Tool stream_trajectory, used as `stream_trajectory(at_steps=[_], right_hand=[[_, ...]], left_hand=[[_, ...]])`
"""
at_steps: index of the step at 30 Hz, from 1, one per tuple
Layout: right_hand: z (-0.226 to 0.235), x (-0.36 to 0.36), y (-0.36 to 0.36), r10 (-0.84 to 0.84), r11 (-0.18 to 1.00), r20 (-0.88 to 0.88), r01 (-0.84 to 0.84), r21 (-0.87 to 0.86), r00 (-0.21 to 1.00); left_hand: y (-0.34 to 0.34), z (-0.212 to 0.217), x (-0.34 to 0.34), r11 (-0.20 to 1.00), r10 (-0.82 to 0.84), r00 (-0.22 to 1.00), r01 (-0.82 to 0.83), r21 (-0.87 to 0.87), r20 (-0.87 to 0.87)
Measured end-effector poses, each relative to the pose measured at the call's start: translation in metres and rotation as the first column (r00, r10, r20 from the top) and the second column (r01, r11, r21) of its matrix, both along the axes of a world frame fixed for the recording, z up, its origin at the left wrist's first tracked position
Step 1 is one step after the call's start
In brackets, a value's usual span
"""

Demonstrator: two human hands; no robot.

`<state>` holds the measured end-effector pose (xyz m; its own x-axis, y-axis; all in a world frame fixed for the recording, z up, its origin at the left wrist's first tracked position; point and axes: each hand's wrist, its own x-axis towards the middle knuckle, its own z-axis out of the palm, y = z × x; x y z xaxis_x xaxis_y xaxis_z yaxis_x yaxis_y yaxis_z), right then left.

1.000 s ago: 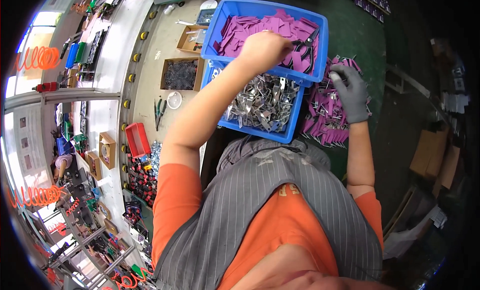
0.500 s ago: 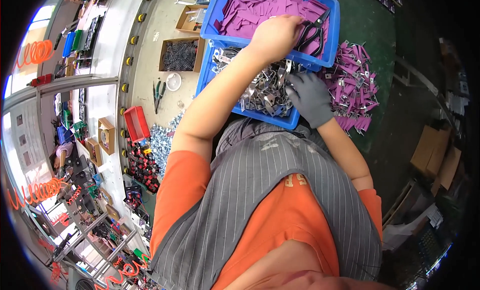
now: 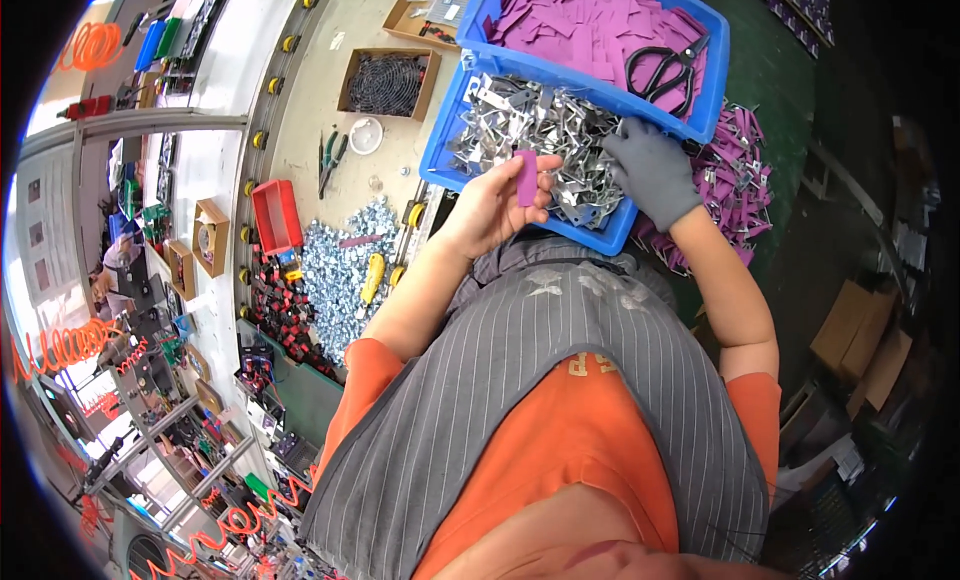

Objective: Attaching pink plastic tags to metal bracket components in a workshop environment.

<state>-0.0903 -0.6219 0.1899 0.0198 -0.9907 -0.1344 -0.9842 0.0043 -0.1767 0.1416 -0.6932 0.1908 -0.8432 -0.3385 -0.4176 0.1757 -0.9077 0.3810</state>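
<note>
The fingertips of the gloved right hand (image 3: 652, 170) are sinking out of sight among the metal clips (image 3: 540, 140), so whether they are pinching one is impossible to tell. The bare left hand (image 3: 492, 205) is grasping a small purple strip (image 3: 526, 178) upright between thumb and fingers, just over the near edge of the lower blue bin (image 3: 445, 165), at about seven o'clock from the glove. The clips are lying as a tangled heap of shiny bent steel. At twelve o'clock, the upper blue bin (image 3: 715, 75) is holding flat matte purple strips, partly cut off at the top edge, with black scissors (image 3: 668, 68) resting on them. At three o'clock from the glove, finished purple-sleeved clips (image 3: 735, 170) are piling on the green surface, half hidden behind the forearm.
</note>
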Motion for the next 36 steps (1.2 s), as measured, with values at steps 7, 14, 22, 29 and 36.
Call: stream_trajectory(at_steps=[7,14,22,29,36], right_hand=[[0.019,-0.019,0.033,-0.116,0.993,0.522,0.085,0.084,0.845],[0.077,-0.016,0.075,-0.248,0.965,0.967,0.106,0.241,0.056],[0.1,-0.002,0.088,-0.028,0.998,0.99,0.054,0.021,0.14],[0.094,-0.004,0.084,0.099,0.995,0.952,-0.013,-0.1,0.289],[0.1,-0.006,0.092,-0.08,0.996,0.987,0.044,0.074,0.138]], left_hand=[[0.014,0.019,0.003,0.98,-0.026,1.0,0.027,-0.197,0.008],[0.02,0.018,0.007,0.741,-0.262,0.963,0.241,-0.626,0.062],[0.02,0.028,-0.002,0.192,-0.134,0.965,0.247,-0.95,0.224],[0.022,0.03,-0.008,0.078,-0.132,0.964,0.243,-0.967,0.231],[0.022,0.033,-0.009,0.05,-0.143,0.954,0.274,-0.96,0.265]])
